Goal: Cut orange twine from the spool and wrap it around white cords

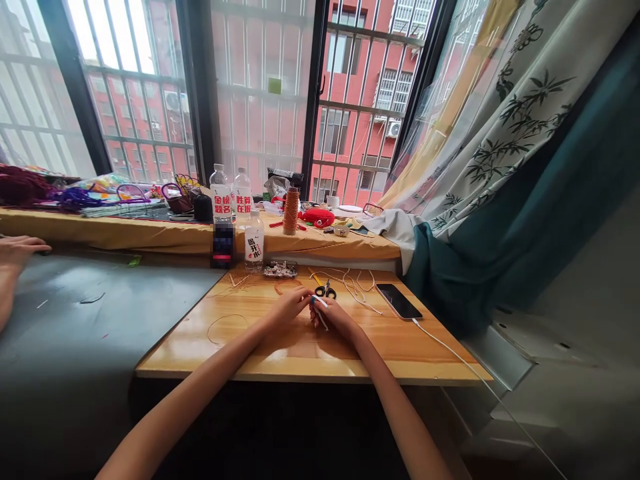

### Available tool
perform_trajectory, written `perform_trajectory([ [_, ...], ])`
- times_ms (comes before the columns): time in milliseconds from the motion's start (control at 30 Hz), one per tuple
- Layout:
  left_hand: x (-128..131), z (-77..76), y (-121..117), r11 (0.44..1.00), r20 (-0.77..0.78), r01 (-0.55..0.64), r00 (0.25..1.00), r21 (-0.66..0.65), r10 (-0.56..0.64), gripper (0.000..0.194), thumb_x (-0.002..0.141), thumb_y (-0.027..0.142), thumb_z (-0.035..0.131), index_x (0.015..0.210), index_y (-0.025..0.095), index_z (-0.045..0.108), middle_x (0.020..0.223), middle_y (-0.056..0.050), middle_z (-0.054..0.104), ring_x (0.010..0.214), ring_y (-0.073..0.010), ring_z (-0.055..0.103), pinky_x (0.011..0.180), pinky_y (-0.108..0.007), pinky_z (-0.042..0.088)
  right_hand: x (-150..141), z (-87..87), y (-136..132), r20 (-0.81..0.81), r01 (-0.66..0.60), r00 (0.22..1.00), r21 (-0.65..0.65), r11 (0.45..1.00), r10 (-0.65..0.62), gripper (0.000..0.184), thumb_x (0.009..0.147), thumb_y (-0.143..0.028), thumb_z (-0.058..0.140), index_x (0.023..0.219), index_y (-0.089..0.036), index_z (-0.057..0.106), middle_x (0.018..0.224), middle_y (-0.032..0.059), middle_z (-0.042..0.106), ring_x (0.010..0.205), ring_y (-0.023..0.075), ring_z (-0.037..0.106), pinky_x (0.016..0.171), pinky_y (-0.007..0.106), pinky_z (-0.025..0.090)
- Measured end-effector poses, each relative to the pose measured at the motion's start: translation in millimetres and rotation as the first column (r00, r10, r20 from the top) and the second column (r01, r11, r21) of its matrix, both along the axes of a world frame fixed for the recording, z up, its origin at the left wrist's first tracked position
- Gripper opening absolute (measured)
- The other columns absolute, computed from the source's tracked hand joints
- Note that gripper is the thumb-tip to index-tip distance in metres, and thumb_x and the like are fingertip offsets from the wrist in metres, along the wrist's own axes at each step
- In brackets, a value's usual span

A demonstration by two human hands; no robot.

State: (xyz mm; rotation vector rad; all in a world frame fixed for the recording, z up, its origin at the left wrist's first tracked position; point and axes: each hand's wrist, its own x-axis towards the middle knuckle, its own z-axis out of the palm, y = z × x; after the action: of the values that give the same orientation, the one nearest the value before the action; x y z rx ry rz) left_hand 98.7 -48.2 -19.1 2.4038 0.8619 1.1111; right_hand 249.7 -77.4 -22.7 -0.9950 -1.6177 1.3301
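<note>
Above the wooden table, my left hand [294,304] and my right hand [336,315] meet with their fingers closed in a pinch. A white cord [323,323] runs through my right fingers, one end hanging below them. Where the fingertips come together, a small blue piece [315,299] shows; its kind is too small to make out. What my left fingertips pinch is partly hidden, but they touch the same cord. Just beyond the hands lie black-handled scissors [325,291]. Several loose white cords [361,293] spread to their right, and an orange-brown cord loop [285,287] lies to their left.
A clear box of small parts [280,269] sits at the table's back edge. At right lies a phone [399,301] with a white charging cable [460,353]. Bottles [254,243] and a brown thread spool [290,212] stand behind. Another person's hand [20,252] rests at far left.
</note>
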Motion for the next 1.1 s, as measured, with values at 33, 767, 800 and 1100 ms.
perform_trajectory([
  [33, 0.2, -1.2, 0.4, 0.999, -0.025, -0.025, 0.999, 0.036, 0.025, 0.019, 0.081, 0.024, 0.044, 0.085, 0.017, 0.061, 0.080, -0.004, 0.061, 0.072, -0.0139, 0.054, 0.065, -0.024, 0.041, -0.7, 0.9, -0.4, 0.008, 0.003, 1.000, 0.005, 1.000, -0.003, 0.024, 0.075, -0.038, 0.045, 0.065, -0.016, 0.046, 0.056, -0.0023, 0.052, 0.042, 0.0070, 0.047, 0.042, 0.019, 0.035],
  [767, -4.3, -0.9, -2.9, 0.925, -0.271, -0.143, 0.931, 0.351, 0.246, 0.023, 0.086, 0.025, 0.035, 0.078, 0.018, 0.055, 0.072, -0.002, 0.058, 0.058, -0.0117, 0.051, 0.049, -0.021, 0.029, 0.3, -5.2, 9.3, 0.105, -0.008, 0.994, 0.065, 0.998, 0.002, 0.026, 0.077, -0.037, 0.041, 0.060, -0.017, 0.046, 0.053, -0.0023, 0.052, 0.041, 0.0080, 0.050, 0.043, 0.020, 0.037],
  [800, -4.8, -0.3, -3.3, 0.922, -0.280, -0.143, 0.926, 0.361, 0.253, 0.023, 0.086, 0.025, 0.036, 0.078, 0.018, 0.055, 0.072, -0.002, 0.058, 0.057, -0.0116, 0.051, 0.048, -0.021, 0.028, 0.1, -4.6, 8.8, 0.099, -0.009, 0.995, 0.065, 0.998, 0.003, 0.027, 0.077, -0.037, 0.042, 0.060, -0.017, 0.046, 0.053, -0.0023, 0.052, 0.041, 0.0079, 0.049, 0.044, 0.020, 0.037],
  [1100, -9.9, 5.6, -3.5, 0.915, -0.429, -0.094, 0.861, 0.393, 0.273, 0.018, 0.083, 0.017, 0.036, 0.080, 0.017, 0.054, 0.075, -0.002, 0.056, 0.058, -0.0116, 0.050, 0.047, -0.020, 0.027, -1.5, 2.8, 0.5, 0.058, -0.012, 0.998, 0.050, 0.999, 0.009, 0.032, 0.076, -0.044, 0.044, 0.061, -0.016, 0.048, 0.056, -0.0006, 0.053, 0.042, 0.0078, 0.048, 0.048, 0.022, 0.038],
])
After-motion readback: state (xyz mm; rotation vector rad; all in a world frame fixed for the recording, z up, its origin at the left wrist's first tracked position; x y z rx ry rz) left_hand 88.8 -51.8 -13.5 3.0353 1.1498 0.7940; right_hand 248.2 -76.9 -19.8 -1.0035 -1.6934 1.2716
